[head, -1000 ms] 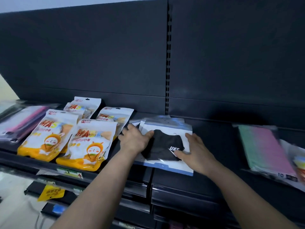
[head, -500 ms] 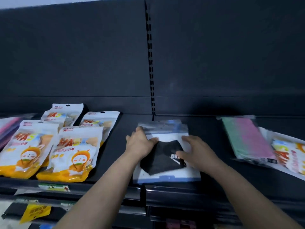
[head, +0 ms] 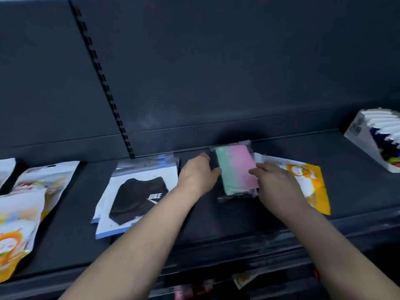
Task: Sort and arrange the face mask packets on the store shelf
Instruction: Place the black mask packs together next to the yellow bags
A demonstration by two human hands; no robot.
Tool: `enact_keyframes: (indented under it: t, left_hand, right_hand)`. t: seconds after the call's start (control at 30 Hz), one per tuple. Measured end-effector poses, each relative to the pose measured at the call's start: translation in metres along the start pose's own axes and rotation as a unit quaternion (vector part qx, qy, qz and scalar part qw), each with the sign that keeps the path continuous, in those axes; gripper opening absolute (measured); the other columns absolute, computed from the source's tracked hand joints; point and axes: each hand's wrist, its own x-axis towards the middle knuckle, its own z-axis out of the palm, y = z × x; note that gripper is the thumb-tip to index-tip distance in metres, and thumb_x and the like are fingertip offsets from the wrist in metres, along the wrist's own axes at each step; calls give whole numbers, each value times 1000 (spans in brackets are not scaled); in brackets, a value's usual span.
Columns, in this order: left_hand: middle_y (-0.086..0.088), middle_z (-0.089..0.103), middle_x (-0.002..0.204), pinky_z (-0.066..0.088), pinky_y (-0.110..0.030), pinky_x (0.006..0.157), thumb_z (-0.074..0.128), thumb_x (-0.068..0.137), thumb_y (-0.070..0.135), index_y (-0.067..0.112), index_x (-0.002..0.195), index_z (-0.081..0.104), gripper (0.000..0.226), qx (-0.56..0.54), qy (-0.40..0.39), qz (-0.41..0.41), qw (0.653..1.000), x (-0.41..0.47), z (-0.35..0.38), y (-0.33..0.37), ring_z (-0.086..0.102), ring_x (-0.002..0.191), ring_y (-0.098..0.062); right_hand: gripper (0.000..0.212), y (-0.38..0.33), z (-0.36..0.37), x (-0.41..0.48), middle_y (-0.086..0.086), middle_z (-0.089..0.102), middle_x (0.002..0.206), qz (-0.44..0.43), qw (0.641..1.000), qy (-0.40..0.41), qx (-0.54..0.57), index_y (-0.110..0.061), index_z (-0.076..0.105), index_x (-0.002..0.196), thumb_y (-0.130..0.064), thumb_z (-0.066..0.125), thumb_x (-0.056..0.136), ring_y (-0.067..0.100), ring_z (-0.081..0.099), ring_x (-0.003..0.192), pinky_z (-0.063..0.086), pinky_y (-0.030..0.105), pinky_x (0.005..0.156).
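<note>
both left hand [head: 198, 176] & right hand [head: 275, 182] grip pink-green pkt [head: 237, 169], orange pkt [head: 311, 182] beneath, black-mask pkt [head: 138, 195] beside

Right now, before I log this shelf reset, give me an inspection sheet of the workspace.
Surface: dark shelf, packets lying flat on it.
Job's things: pastel packet between both hands; orange packet just right of it, partly under the right hand; black-mask packets stacked to its left; more orange packets at far left.
Clutter: white box at far right.
Grips: left hand at the pastel packet's left edge, right hand at its right edge; blur hides any pinch.
Cables: nothing seen.
Surroundings: dark back panel with slotted upright.
</note>
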Motion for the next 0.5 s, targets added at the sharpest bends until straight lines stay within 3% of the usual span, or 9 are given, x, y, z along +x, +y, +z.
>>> enact_keyframes:
  t: [0.17, 0.33, 0.4, 0.5]
  left_hand:
    - [-15, 49, 137, 43, -40, 98, 65, 82, 55, 6, 134, 33, 77, 23, -32, -62, 997, 11, 36, 41, 49, 125, -34]
    - [-13, 55, 133, 44, -34, 91, 83, 68, 49, 5, 129, 32, 91, -32, -31, -140, 989, 17, 43, 52, 53, 123, -30]
    - [-12, 60, 127, 46, -32, 90, 86, 61, 51, 2, 125, 44, 91, -51, -36, -173, 983, 19, 41, 47, 58, 118, -28]
    - [-3, 74, 94, 56, -33, 84, 87, 42, 54, 11, 89, 68, 66, -135, -41, -174, 975, 19, 42, 41, 70, 88, -21]
  right_hand:
    - [48, 56, 6, -9, -2, 38, 147, 68, 996, -45, -34, -31, 43, 137, -21, 45, 90, 26, 28, 138, 31, 43, 105]
    - [42, 86, 12, -8, 0, 42, 141, 57, 996, -66, 21, -31, 39, 139, -35, 38, 98, 28, 36, 126, 41, 40, 98]
    - [40, 92, 9, -4, 0, 45, 137, 49, 997, -61, 18, -28, 43, 137, -34, 39, 98, 26, 36, 124, 41, 35, 96]
    - [39, 100, 4, 1, 1, 44, 132, 37, 996, -75, 7, -27, 43, 135, -33, 43, 96, 23, 38, 122, 42, 33, 87]
